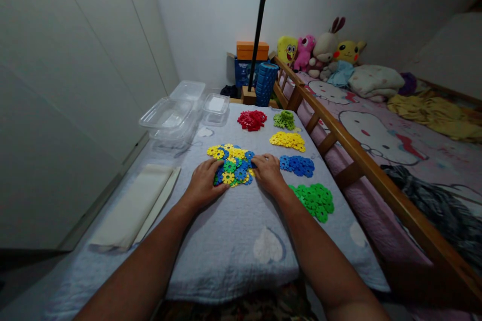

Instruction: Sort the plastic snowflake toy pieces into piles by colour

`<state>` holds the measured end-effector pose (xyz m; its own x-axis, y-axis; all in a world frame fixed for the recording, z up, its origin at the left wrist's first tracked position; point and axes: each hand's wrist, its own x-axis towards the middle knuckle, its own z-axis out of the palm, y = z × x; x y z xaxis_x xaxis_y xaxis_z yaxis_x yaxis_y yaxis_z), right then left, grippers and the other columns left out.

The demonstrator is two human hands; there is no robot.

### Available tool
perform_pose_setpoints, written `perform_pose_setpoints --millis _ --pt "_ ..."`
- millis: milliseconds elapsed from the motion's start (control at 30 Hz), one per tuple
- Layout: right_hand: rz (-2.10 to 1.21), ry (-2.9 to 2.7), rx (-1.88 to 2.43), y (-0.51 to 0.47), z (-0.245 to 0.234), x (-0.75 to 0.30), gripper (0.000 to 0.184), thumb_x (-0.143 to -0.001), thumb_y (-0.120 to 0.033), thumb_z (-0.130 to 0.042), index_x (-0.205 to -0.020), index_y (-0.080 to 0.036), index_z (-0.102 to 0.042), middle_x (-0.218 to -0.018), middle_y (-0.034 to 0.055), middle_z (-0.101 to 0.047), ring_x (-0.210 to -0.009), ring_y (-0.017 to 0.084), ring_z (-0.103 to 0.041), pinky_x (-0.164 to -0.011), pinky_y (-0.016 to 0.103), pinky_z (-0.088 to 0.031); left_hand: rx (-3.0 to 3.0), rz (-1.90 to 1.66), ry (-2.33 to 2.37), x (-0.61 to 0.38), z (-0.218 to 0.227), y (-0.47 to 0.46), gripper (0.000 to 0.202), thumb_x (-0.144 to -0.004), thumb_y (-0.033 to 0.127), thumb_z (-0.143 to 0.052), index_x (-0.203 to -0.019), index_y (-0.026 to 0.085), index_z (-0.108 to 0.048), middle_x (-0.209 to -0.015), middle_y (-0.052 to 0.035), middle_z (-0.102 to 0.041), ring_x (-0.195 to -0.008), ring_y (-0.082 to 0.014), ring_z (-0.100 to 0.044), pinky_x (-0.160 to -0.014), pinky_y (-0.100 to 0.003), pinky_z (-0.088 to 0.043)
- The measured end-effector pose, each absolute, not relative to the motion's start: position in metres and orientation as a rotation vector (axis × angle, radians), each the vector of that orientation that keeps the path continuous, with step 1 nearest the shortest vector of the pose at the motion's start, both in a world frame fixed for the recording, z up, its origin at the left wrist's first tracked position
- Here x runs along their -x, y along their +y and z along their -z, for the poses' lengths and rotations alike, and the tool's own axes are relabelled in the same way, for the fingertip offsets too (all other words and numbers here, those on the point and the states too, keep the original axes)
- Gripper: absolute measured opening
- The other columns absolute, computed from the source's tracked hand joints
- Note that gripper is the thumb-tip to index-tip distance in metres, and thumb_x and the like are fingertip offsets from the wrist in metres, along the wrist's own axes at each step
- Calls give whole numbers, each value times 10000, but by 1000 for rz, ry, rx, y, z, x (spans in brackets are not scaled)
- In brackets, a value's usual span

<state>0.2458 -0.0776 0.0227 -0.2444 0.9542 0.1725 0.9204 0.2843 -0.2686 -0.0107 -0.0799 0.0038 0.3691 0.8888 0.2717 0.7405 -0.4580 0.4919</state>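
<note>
A mixed pile of flower-shaped plastic pieces [229,178], in yellow, blue and green, lies on the cloth-covered table between my hands. My left hand [203,183] touches the pile's left side, its thumb and fingers apart around the edge. Against the right side rests my right hand [268,171], fingers bent onto the pieces and apart from the thumb. Neither hand visibly lifts a piece. Sorted by colour, further heaps lie beyond and to the right: red pieces [252,120], light green pieces [284,120], yellow pieces [288,141], blue pieces [299,165] and green pieces [314,200].
Clear plastic containers [165,115] stand at the table's back left, with a smaller clear box [216,106] beside them. A folded beige cloth [131,205] lies at left. The wooden bed rail [339,135] runs along the right. A black pole [259,25] rises behind the table.
</note>
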Motion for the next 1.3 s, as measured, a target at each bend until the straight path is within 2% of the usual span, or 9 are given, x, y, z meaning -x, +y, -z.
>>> perform_pose_setpoints --millis 100,267,400,700,867,1000,1300 --pt "-153 -2235 1704 -78 -25 -246 281 -942 -180 -581 -1172 -262 -721 -1337 52 -698 -1205 289 -500 -1054 461 -332 -2342 -742 1440 10 -5 -80 642 -785 409 -736 -1360 209 -533 -1424 -152 -537 -1328 -354 -511 -1139 -536 -410" --pt "-135 -2232 1688 -80 -27 -245 220 -973 -228 -576 -1128 -253 -730 -1251 65 -730 -1158 277 -519 -1039 446 -332 -2356 -750 1432 10 -6 -80 628 -780 406 -736 -1348 222 -539 -1419 -145 -544 -1315 -356 -518 -1129 -540 -420" --pt "-116 -2168 1715 -81 -32 -245 243 -1006 -227 -508 -1068 -226 -743 -1148 87 -744 -1100 268 -536 -1006 421 -349 -2352 -748 1436 10 -5 -80 631 -782 421 -731 -1345 204 -545 -1420 -159 -539 -1320 -363 -517 -1129 -541 -422" --pt "63 -1763 1811 -78 -43 -295 291 -990 -238 -465 -1025 -188 -750 -1061 133 -709 -1041 282 -550 -953 397 -389 -2350 -754 1424 12 -2 -78 623 -791 432 -724 -1353 236 -538 -1418 -134 -540 -1320 -347 -516 -1134 -534 -417" --pt "88 -1530 1963 -81 -47 -342 290 -944 -227 -467 -1014 -180 -744 -1056 127 -739 -1015 271 -609 -936 368 -426 -2349 -755 1432 12 -2 -78 626 -788 444 -722 -1348 226 -547 -1413 -140 -543 -1315 -354 -519 -1134 -537 -419" --pt "39 -1356 2120 -85 -47 -367 287 -899 -199 -493 -1051 -165 -733 -1014 128 -759 -933 257 -654 -863 338 -448 -2348 -750 1435 11 -2 -79 631 -792 445 -720 -1356 225 -543 -1416 -142 -541 -1319 -353 -518 -1132 -540 -419" --pt "7 -1299 2277 -85 -38 -381 236 -834 -157 -544 -947 -179 -751 -941 114 -765 -876 253 -677 -815 335 -460 -2350 -762 1442 12 -1 -79 631 -788 447 -731 -1355 238 -548 -1402 -126 -551 -1308 -341 -525 -1129 -525 -425"
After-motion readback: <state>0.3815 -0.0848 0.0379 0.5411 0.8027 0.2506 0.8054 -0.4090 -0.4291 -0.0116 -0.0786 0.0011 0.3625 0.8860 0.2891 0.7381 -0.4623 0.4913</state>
